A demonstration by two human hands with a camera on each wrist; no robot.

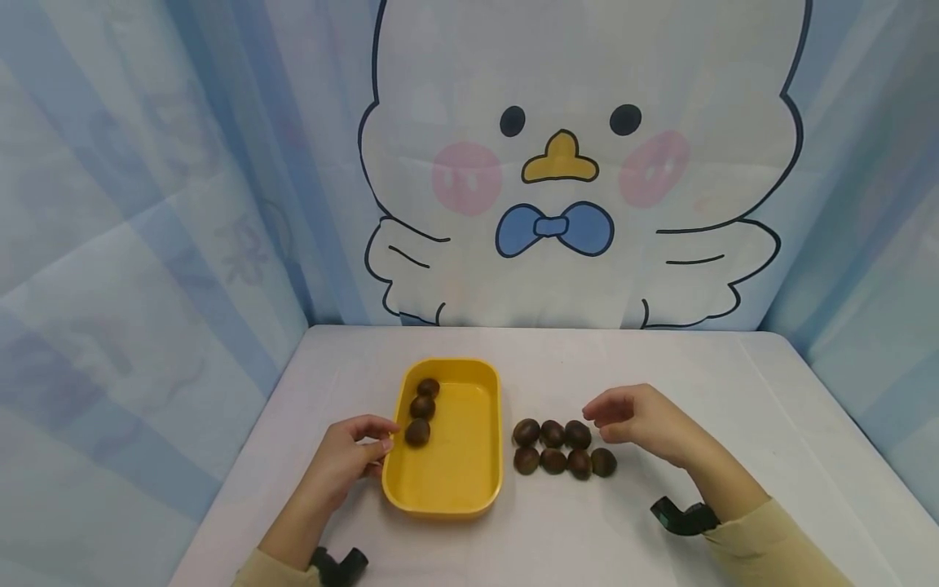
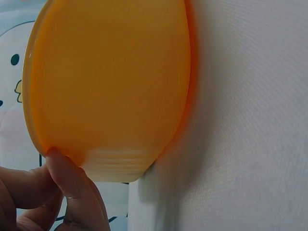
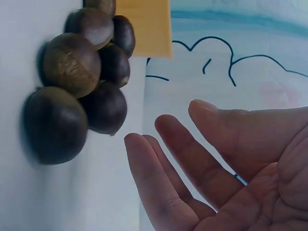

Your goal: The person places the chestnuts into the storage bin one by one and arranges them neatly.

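Observation:
On the white table a yellow tray [image 1: 458, 444] holds three brown chestnuts [image 1: 422, 408] in a line along its left side. My left hand [image 1: 350, 456] is at the tray's left edge. In the left wrist view a fingertip [image 2: 57, 156] touches the wall close under the rim, with the thumb beside it. Right of the tray, several more chestnuts [image 1: 553, 461] lie in two rows. My right hand [image 1: 645, 420] hovers at the right end of these rows. Its fingers [image 3: 149, 180] are loosely bent, apart from the thumb, and hold nothing.
A printed curtain [image 1: 561, 285] with a cartoon bird hangs behind the table's back edge, and more fabric [image 1: 132, 285] closes off the left and right. Both wrists wear a black strap [image 1: 685, 518]. The tray's right wall stands close to the chestnut rows.

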